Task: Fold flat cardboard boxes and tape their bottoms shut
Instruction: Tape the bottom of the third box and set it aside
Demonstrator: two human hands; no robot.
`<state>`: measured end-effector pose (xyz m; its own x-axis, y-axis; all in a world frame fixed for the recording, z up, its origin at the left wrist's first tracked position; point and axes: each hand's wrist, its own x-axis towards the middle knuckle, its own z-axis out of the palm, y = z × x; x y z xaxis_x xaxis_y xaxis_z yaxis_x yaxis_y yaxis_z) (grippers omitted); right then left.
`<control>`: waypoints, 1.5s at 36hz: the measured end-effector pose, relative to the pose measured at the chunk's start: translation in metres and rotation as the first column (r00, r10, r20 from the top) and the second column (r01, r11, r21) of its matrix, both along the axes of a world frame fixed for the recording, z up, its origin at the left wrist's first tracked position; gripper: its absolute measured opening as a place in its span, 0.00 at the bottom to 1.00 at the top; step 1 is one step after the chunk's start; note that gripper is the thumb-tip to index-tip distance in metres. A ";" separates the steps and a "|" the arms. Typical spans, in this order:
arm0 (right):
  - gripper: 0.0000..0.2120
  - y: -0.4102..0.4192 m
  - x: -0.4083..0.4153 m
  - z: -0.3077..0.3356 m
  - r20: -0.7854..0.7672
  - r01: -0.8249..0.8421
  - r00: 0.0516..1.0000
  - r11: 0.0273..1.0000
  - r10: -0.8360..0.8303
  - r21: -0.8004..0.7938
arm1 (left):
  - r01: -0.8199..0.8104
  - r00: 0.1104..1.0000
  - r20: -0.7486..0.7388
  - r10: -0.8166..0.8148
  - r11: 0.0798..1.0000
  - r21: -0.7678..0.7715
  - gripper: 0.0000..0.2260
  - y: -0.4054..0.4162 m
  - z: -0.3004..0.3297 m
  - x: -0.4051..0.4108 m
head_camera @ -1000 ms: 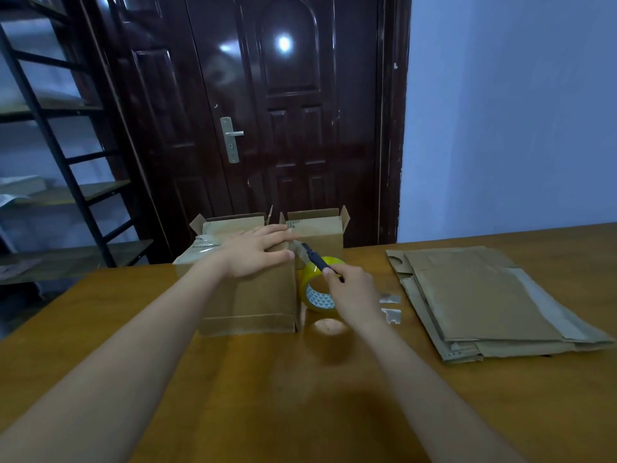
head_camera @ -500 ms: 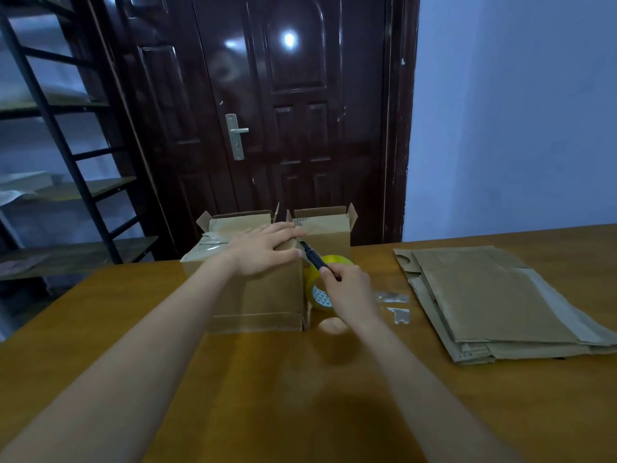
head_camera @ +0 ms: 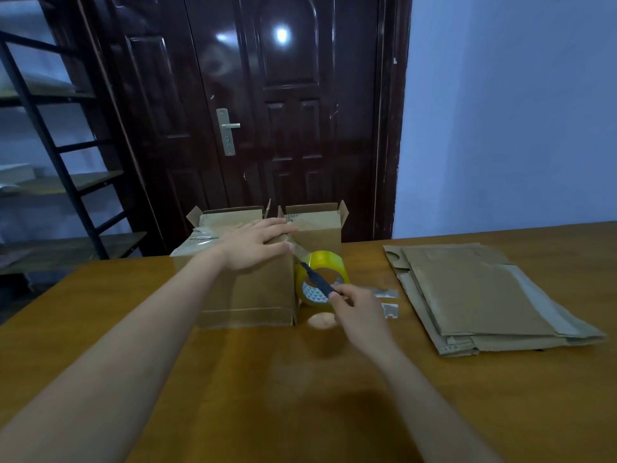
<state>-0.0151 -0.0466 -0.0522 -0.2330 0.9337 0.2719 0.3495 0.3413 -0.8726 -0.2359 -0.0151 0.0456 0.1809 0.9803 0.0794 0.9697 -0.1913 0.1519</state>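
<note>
A folded cardboard box (head_camera: pixel 253 295) stands bottom up on the wooden table (head_camera: pixel 300 396). My left hand (head_camera: pixel 257 242) lies flat on its top right edge, fingers straight. A strip of clear tape runs from that edge down to a yellow tape roll (head_camera: pixel 322 277) standing right beside the box. My right hand (head_camera: pixel 359 307) grips a dark blue cutter (head_camera: pixel 317 280), its tip pointing up at the tape strip near the box corner. Two more folded boxes (head_camera: pixel 317 225) stand behind, flaps up.
A stack of flat cardboard boxes (head_camera: pixel 477 295) lies on the table at the right. Two small tape scraps (head_camera: pixel 389 302) lie between my right hand and the stack. A dark door (head_camera: pixel 283 128) and a metal shelf rack (head_camera: pixel 50 162) stand behind the table.
My right hand has drawn back toward me and slightly right with the cutter, uncovering more of the tape roll. My left hand stays on the box.
</note>
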 end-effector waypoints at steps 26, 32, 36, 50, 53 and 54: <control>0.14 0.015 -0.040 0.017 0.281 0.150 0.900 0.840 -0.335 0.522 | -0.009 0.989 0.148 0.012 1.000 -0.017 0.39 -0.009 0.003 0.004; 0.33 0.059 -0.064 0.022 0.486 0.101 0.845 0.959 -0.224 0.266 | -0.007 0.988 0.155 0.011 1.000 -0.026 0.44 -0.012 0.005 0.005; 0.27 0.072 -0.075 0.021 0.592 0.127 0.761 0.956 -0.264 0.263 | -0.027 0.992 0.126 0.030 0.999 -0.026 0.25 -0.015 0.008 0.010; 0.16 0.091 -0.061 0.013 0.380 0.308 0.850 0.930 -0.364 0.202 | -0.012 0.995 0.098 0.013 1.000 -0.009 0.37 -0.009 0.004 0.004; 0.17 0.101 -0.045 0.008 0.264 0.332 0.900 0.938 -0.347 0.103 | -0.009 0.995 0.102 0.009 1.000 -0.002 0.42 -0.009 0.003 0.004; 0.17 0.104 -0.040 0.006 0.219 0.323 0.918 0.944 -0.329 0.067 | -0.006 0.994 0.106 0.006 1.000 -0.001 0.47 -0.008 0.002 0.002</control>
<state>-0.0549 0.0578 -0.0467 0.0248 0.9607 0.2763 0.6310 0.1993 -0.7498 -0.2336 -0.0236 0.0480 0.1660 0.9813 0.0970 0.9493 -0.1856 0.2537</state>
